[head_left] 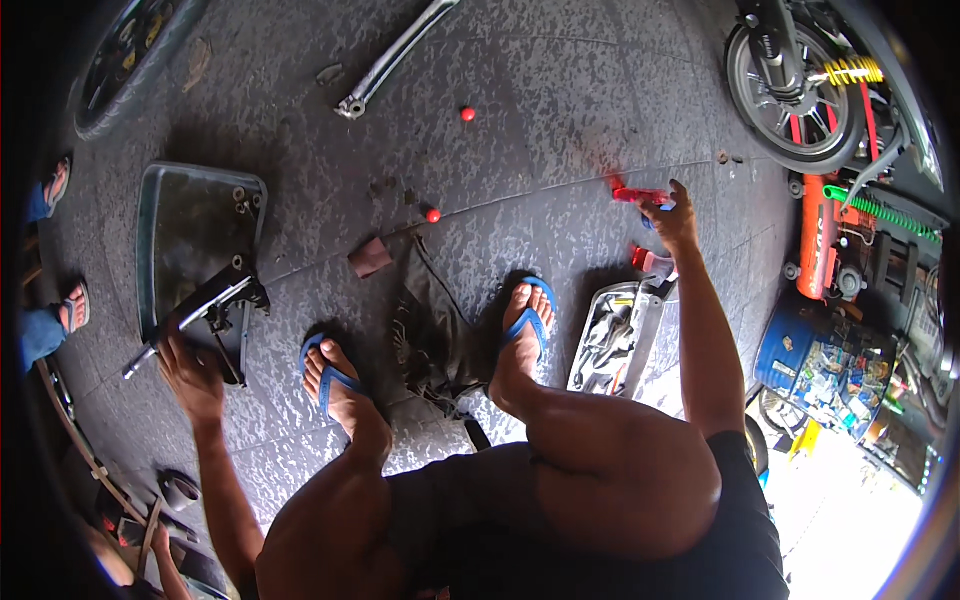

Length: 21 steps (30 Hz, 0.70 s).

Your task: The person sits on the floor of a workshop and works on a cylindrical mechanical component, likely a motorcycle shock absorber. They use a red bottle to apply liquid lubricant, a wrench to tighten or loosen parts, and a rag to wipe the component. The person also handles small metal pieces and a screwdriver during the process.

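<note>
On the left, my left hand (192, 375) is closed on a black metal bracket (222, 312) with a silver rod, tilted across the near edge of a dark tray (150, 215). Part of its grip is hidden behind the fingers. Held out to the right, my right hand (676, 222) grips a small red object (638, 194) with some blue showing under the fingers; its exact kind is unclear. A reddish smear marks the floor just beyond it. Below that hand, a red-topped container (650, 262) stands by a long light-coloured tray (645, 330) holding tools.
Two red balls (468, 114) and a brown sandpaper-like square (371, 257) lie on the floor. A silver metal arm (400, 55) lies farther off. Black cloth (425, 330) sits between my feet. Motorcycle wheel (800, 95), red tank (818, 240) and blue bin (785, 345) stand right; another person's feet (73, 305) left.
</note>
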### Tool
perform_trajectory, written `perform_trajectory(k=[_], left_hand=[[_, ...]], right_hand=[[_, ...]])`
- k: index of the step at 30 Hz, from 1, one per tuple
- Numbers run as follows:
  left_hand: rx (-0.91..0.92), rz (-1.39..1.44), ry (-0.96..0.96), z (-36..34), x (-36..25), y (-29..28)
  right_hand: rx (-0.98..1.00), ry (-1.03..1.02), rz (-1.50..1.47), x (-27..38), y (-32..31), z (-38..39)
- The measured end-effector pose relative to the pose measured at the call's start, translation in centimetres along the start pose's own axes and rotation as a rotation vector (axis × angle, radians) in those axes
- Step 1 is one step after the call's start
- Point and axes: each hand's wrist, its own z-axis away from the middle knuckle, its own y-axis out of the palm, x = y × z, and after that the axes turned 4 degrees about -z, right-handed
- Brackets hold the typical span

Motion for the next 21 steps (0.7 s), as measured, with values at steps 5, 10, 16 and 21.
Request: perform_trajectory(k=[5,10,16,21], left_hand=[[0.341,-0.081,0.159,-2.3,3.6,1.1],[0.410,-0.052,0.182,-4.7,3.5,2.5],[0.471,0.006,0.185,-4.8,7.8,7.6],[0.644,-0.016,0.142,-7.7,5.4,5.6]], right_hand=[[0.051,-0.019,0.015,-0.7,0.6,-1.3],[0.038,0.021,0.007,-0.9,0.5,-1.1],[0.016,-0.025,-0.050,-2.3,1.6,-1.2],[-0.029,-0.050,-0.073,-4.4,1.5,-1.2]])
